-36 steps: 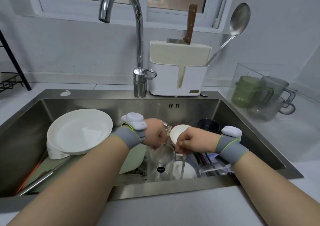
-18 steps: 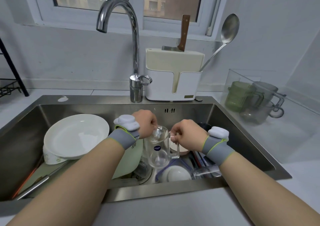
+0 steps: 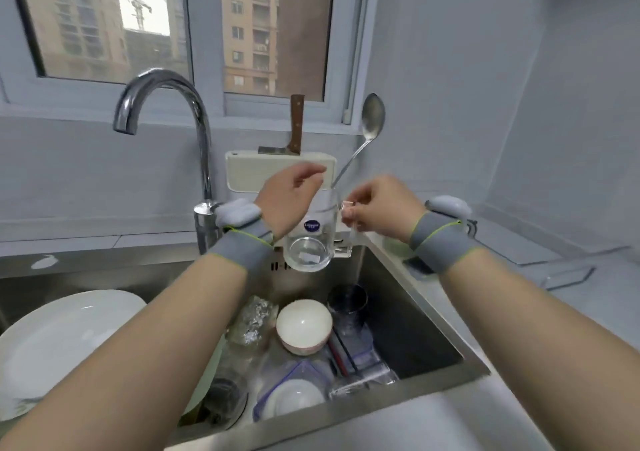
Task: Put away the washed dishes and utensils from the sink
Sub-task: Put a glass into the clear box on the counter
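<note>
Two hands hold the glass mug (image 3: pixel 310 242) in free air over the back rim of the sink (image 3: pixel 121 263), well above the bowl (image 3: pixel 304 326). The right hand (image 3: pixel 379 204) pinches its handle; the left hand (image 3: pixel 287 204) curls round its top.

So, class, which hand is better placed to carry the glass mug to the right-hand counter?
Right, probably: the right hand pinches the glass mug by its handle, nearest that counter; the left hand only holds its top.

one wide-angle view, worn on the head, stands close at the front edge of the sink (image 3: pixel 408 315), facing forward and down into it; beyond the sink the wall (image 3: pixel 450 69) and window (image 3: pixel 256 31) fill the upper part of the view.
</note>
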The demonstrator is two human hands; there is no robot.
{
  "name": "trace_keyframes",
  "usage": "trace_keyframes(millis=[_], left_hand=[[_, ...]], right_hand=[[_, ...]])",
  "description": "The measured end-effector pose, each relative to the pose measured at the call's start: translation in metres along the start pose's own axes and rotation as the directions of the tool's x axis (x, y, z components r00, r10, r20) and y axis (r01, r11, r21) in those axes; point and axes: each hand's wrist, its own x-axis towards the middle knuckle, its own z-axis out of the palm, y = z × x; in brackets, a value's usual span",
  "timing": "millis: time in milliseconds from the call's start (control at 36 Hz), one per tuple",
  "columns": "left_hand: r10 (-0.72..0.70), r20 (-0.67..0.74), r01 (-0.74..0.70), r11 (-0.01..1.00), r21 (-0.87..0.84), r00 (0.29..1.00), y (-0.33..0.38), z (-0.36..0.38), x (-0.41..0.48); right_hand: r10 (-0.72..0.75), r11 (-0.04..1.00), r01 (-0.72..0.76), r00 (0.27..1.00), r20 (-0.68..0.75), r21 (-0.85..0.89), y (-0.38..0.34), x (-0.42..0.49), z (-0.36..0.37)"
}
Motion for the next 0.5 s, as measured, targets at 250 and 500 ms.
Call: trace_keyframes(millis=[250, 500], left_hand=[[0.215, 0.045, -0.201, 0.958, -0.202, 0.976, 0.094, 0.071, 0.052], [0.049, 0.317, -0.016, 0.994, -0.106, 0.947, 0.097, 0.186, 0.055]], right_hand=[[0.143, 0.986, -0.111, 0.951, -0.274, 0.128, 0.014, -0.006, -0.148], [0.464, 0.868, -0.496, 0.81, -0.36, 0.004, 0.115, -0.009, -0.171]])
